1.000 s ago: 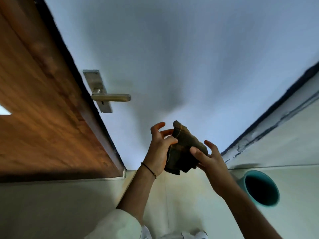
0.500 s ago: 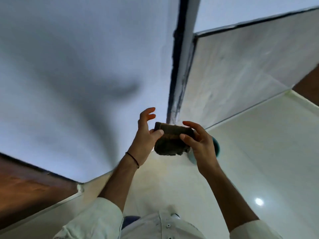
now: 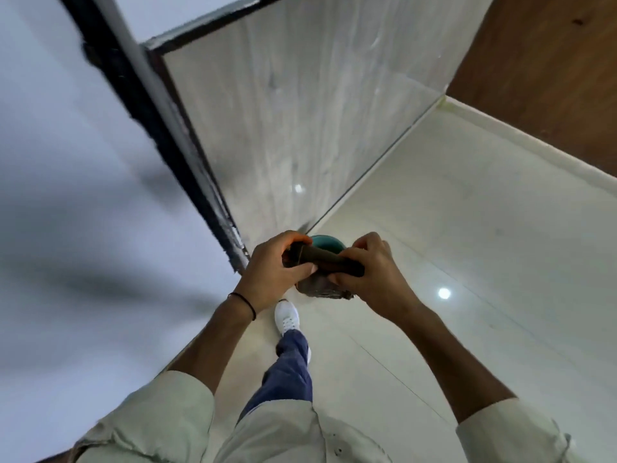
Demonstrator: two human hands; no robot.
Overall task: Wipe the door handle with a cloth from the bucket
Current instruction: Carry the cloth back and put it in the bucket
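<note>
A dark brownish cloth point(image 3: 325, 262) is bunched between both hands in the middle of the head view. My left hand point(image 3: 272, 272) grips its left end and my right hand point(image 3: 370, 279) pinches its right end, fingers curled over it. Directly behind the cloth, on the floor at the wall's foot, a bit of the teal bucket point(image 3: 327, 242) rim shows; the rest is hidden by the cloth and hands. The door handle is out of view.
A white wall fills the left, ending in a black strip point(image 3: 167, 128) at the corner. A grey marble-like panel point(image 3: 300, 111) stands behind the bucket. Glossy pale floor point(image 3: 467, 262) spreads right. A wooden surface point(image 3: 551, 68) is upper right. My white shoe point(image 3: 286, 317) is below the hands.
The view has swung right, away from the door and handle, toward the corner and bucket. Both hands have closed on the cloth and carried it over the bucket.
</note>
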